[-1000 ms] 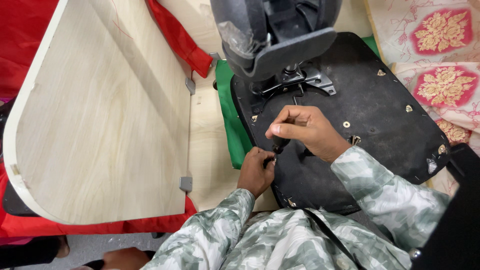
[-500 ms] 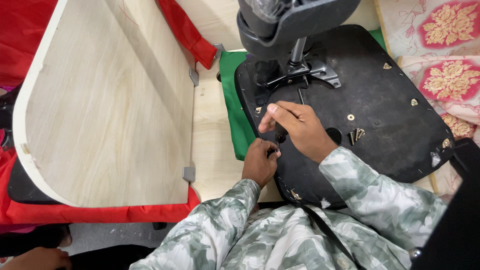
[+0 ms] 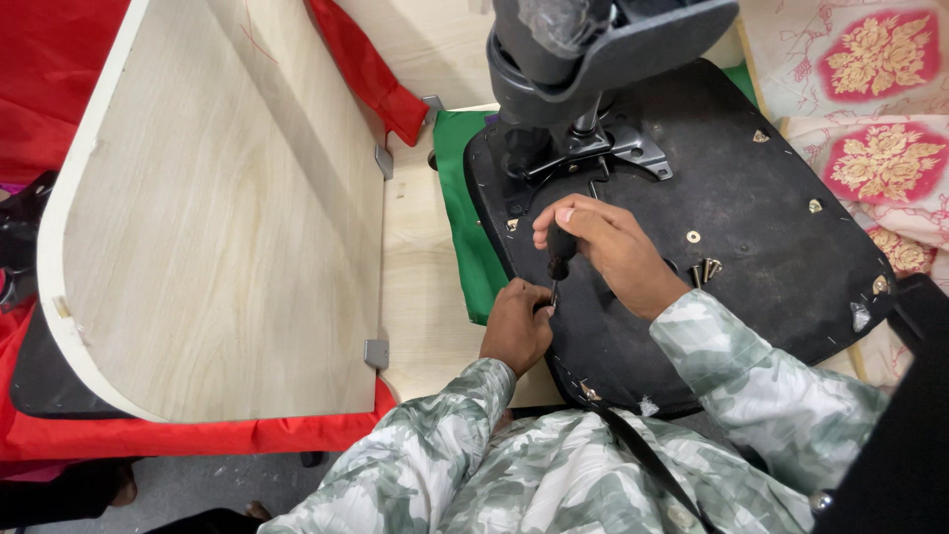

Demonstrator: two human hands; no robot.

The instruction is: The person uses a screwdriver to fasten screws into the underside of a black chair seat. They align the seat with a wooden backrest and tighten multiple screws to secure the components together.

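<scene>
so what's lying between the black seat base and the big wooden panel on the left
In the head view, a green cloth lies along the left edge of the black seat base, then a strip of pale board reaches the wooden panel.

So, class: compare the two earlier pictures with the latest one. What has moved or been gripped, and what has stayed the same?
The right hand has shifted a little toward the seat's near edge, keeping its grip on the black-handled screwdriver, which now stands more upright. The left hand stays at the tool's tip on the black seat underside. The wooden panel and loose screws lie as before.
</scene>
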